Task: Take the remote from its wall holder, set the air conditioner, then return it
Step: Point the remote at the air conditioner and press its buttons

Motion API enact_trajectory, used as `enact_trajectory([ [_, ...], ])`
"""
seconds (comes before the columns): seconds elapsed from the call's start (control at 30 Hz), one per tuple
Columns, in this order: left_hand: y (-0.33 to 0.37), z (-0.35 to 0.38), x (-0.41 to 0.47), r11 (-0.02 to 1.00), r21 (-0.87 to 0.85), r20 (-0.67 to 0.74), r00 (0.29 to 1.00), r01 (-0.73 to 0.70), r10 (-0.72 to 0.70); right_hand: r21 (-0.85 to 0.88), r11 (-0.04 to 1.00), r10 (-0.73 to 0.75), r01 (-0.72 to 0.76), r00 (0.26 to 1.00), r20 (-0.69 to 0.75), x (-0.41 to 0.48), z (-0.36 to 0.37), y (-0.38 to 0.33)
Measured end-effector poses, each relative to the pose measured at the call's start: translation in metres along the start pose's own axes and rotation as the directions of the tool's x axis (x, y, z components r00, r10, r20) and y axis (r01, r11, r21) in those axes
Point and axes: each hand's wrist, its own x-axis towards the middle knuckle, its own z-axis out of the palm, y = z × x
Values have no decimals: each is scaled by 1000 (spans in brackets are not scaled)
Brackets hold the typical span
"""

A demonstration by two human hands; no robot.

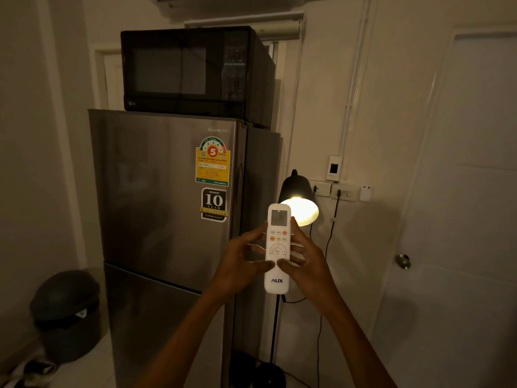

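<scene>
A white remote (pixel 277 249) with a small screen and the letters AUX stands upright in front of me, held by both hands. My left hand (pixel 240 264) grips its left side and my right hand (pixel 306 261) its right side; both thumbs meet on its face below the round button pad. The air conditioner (pixel 232 4) shows only as a white lower edge at the top of the view. A small white wall holder (pixel 365 193) hangs beside the sockets, to the right of the lamp.
A grey fridge (pixel 167 219) with a black microwave (pixel 193 71) on top stands straight ahead. A lit black floor lamp (pixel 298 197) is right behind the remote. A white door (pixel 461 219) with a knob is at right. A dark bin (pixel 65 312) sits at lower left.
</scene>
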Motion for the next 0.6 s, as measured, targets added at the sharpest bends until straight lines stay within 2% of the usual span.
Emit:
enact_trajectory([
  [0.6,35,-40,12,998,7,-32,997,-69,70,-45,984,-175,174,985,-5,29,13,-44],
])
